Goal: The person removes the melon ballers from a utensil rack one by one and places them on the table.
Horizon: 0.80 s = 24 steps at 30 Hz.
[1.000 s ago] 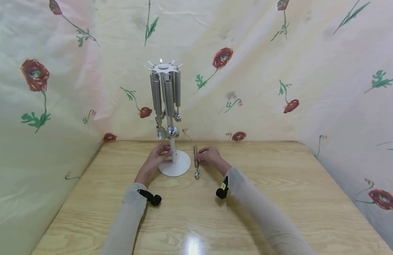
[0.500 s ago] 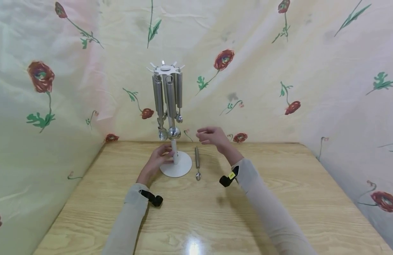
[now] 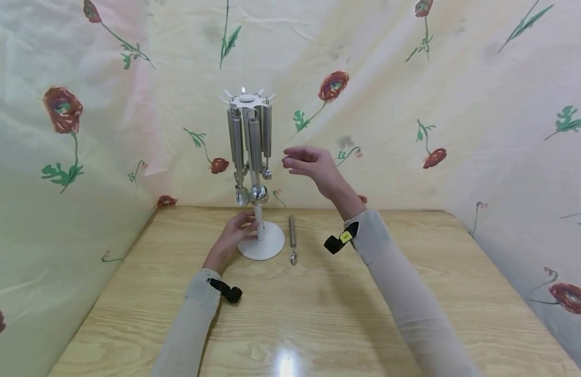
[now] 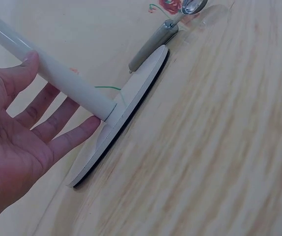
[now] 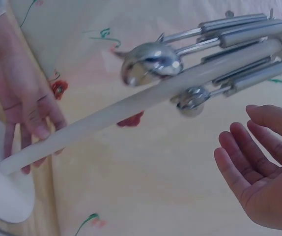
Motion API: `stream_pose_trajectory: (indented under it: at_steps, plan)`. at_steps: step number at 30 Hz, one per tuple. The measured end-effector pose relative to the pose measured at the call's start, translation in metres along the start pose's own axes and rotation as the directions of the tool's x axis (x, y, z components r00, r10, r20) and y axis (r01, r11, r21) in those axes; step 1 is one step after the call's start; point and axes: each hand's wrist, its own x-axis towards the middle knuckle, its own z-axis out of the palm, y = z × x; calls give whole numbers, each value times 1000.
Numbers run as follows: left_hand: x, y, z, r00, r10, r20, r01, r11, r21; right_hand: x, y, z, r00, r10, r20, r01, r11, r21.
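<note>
Left hand (image 4: 20, 140): we grip the pole (image 4: 72, 82).
Right hand (image 3: 320, 166): empty, relaxed.
Utensils (image 3: 255, 139) beside it: our bump might unhook them.

The left arm in a pale grey fabric sleeve (image 3: 189, 314) reaches forward, its bare left hand (image 3: 235, 230) held low in a light grip, thumb on one side, gently bent fingers on the other. The right arm in a pale grey fabric sleeve (image 3: 401, 288) slants in from the lower right; its bare right hand (image 3: 316, 165) is raised higher, fingers loosely curved and pointing left, thumb apart from them.
</note>
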Motion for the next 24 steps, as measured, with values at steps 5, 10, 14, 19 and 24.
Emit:
stream_pose_trajectory:
  at_steps: [5, 10, 14, 19, 24]
  plan:
    - [1, 0, 2, 1000, 4, 3, -5, 1000, 6, 10, -14, 7, 1000, -10, 14, 9, 1000, 15]
    - [3, 0, 3, 1000, -2, -9, 2, 1000, 4, 19, -23, 11, 1000, -15, 16, 15, 1000, 25]
    - [1, -1, 4, 1000, 1, -6, -1, 1000, 2, 23, -28, 12, 999, -11, 38, 9, 999, 49]
    - [1, -1, 3, 1000, -6, -6, 6, 1000, 1, 28, -31, 13, 998, -8, 68, 2, 996, 86]
    - [1, 0, 1, 1000, -1, -7, 1, 1000, -2, 32, -34, 16, 997, 0, 75, -8, 994, 110]
